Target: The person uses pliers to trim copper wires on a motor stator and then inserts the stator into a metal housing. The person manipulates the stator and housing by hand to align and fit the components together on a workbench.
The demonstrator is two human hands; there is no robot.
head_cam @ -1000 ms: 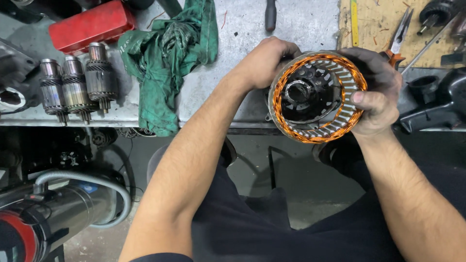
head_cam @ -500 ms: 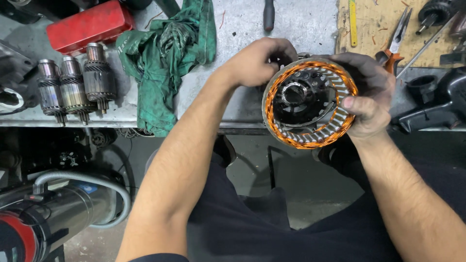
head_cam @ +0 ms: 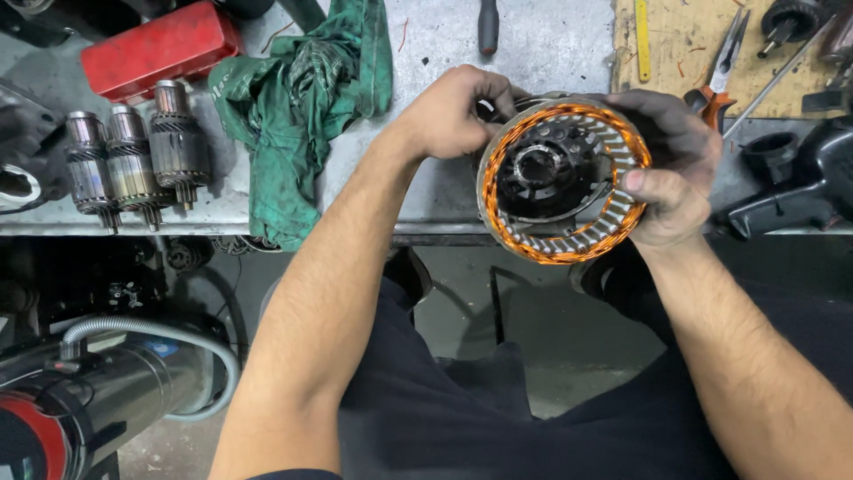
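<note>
While both forearms reach in from the near side, the left hand [head_cam: 453,111] curls over the far-left rim of the stator ring [head_cam: 563,180] and the right hand [head_cam: 675,173] clamps its right side, thumb on the front face. It hangs tilted over the surface's [head_cam: 551,49] near edge. Green rag [head_cam: 298,107] and three armatures [head_cam: 133,160] sit left, pliers [head_cam: 724,62] far right.

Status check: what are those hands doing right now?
Left hand and right hand both grip the copper-wound stator ring over the bench edge. Green rag lies left, clear.
</note>
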